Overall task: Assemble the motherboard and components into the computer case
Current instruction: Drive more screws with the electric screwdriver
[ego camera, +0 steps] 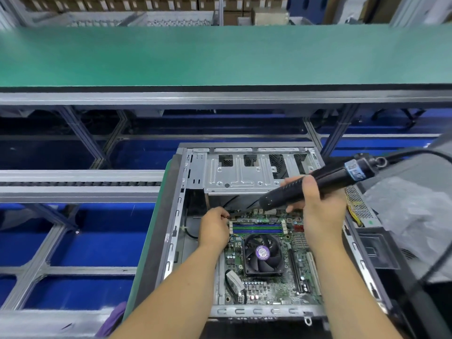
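Head view, right hand (318,206) gripping screwdriver (318,182), tip down-left, left hand (215,228) pinching it

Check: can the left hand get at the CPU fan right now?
Probably yes. The left hand sits at the motherboard's upper left corner, beside the CPU fan, and nothing lies over the fan. Its fingers look pinched on something small, so it may have to let go first.

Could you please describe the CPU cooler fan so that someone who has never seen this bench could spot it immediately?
Find the open metal computer case lying on its side before the person, with the green motherboard inside. Near the board's middle, just below the blue and green memory slots, sits the CPU cooler fan. It is the only black, bladed square there, with a round purple sticker on its hub.
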A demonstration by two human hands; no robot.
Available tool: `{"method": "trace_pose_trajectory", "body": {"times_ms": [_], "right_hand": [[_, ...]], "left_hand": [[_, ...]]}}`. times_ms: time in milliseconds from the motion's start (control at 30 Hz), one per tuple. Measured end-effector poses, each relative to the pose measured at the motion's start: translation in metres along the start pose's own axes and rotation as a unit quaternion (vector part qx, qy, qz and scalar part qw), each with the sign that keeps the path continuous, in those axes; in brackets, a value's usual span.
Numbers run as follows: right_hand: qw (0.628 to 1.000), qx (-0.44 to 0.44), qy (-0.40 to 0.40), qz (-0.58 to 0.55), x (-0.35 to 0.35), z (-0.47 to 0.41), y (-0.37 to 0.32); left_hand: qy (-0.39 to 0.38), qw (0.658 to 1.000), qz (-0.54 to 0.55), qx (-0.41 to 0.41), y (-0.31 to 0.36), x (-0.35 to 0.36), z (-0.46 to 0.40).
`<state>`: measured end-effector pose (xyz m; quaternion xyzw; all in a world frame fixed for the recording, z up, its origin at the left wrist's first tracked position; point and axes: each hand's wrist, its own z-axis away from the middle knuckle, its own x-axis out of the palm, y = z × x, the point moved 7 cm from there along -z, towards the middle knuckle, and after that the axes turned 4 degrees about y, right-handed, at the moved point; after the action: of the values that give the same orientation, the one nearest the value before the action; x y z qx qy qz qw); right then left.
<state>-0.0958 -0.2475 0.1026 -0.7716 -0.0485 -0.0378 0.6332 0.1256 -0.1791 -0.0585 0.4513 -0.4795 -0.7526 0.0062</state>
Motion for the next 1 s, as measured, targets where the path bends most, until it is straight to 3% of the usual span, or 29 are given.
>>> {"method": "trace_pose_trajectory", "body": {"times_ms": [367,733,933,1000], "right_hand": [[0.987,-0.054,-0.14,0.064,0.073,0.012,-0.031],[0.984,-0.088,-0.12,0.095,0.073,0.022,-0.031],[0.986,-0.082,-0.108,0.1,0.07,0.019,-0.026],[0.985,-0.087,-0.104,0.104,0.07,0.016,-0.025]], "left_hand": [[0.043,0.999,-0.007,-0.006,0.001,-0.009,0.001],[0.029,0.988,0.14,-0.063,-0.002,-0.006,0.001],[-0.001,0.979,0.152,-0.137,-0.005,-0.004,0.006],[-0.019,0.982,0.112,-0.151,-0.009,0.0,0.006]]}}
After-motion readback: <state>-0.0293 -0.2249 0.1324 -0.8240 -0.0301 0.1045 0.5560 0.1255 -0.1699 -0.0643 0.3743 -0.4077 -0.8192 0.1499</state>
